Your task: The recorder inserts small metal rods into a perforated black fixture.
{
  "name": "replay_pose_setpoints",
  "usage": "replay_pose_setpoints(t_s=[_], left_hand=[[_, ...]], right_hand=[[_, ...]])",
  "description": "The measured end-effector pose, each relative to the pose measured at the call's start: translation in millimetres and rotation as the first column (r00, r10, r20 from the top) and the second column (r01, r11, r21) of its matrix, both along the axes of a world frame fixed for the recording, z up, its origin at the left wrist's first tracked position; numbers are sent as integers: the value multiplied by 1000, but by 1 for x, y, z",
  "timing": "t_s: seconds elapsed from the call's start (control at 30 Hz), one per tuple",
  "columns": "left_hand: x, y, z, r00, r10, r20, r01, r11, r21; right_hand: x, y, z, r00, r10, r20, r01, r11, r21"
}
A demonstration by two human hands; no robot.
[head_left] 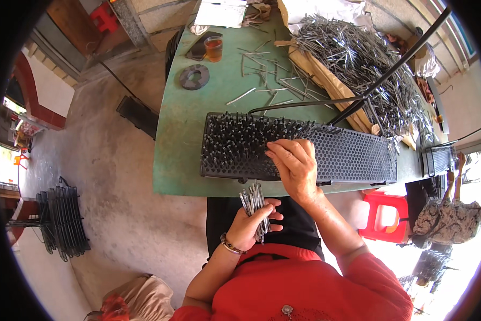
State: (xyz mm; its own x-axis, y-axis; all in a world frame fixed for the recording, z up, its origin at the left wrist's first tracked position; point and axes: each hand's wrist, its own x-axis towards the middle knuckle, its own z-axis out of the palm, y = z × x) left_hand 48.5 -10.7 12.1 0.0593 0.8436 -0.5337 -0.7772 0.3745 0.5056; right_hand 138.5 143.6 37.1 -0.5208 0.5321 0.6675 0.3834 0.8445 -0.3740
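My left hand (244,228) is closed around a bundle of thin silvery metal rods (252,199), held upright in front of my body below the table edge. Above a long black perforated tray (353,156) is my right hand (298,170), its thumb and fingers pinched together. Whatever is between those fingertips is too small to make out. Many dark rods (240,140) stand upright in the holes of the tray's left part, while the holes to the right of my hand show bare.
A large heap of loose metal rods (353,51) lies on brown paper (326,80) at the back right. Scattered rods, a grey ring (194,77) and a glass of amber liquid (214,49) are on the green table (179,134). A red stool (382,216) stands at right.
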Motion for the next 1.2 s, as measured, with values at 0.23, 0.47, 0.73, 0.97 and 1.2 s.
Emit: replay_pose_setpoints(t_s=[0.23, 0.47, 0.73, 0.97, 1.2], left_hand=[[0, -2, -2, 1000, -5, 14, 4, 1000, 10], [-3, -1, -2, 997, -21, 76, 19, 999, 31], [-9, -4, 3, 987, -30, 157, 13, 995, 103], [-6, -7, -6, 996, 24, 90, -36, 990, 136], [-9, -4, -1, 985, 162, 60, -167, 980, 109]], right_hand=[[-2, 0, 5, 999, -24, 38, 23, 999, 47], [-1, -1, 20, 991, -49, 126, 44, 998, 43], [11, -30, 29, 968, 250, -30, -182, 612, -770], [17, -25, 18, 961, 204, -188, -203, 58, -977], [12, -21, 11, 967, 155, -204, -229, 165, -959]])
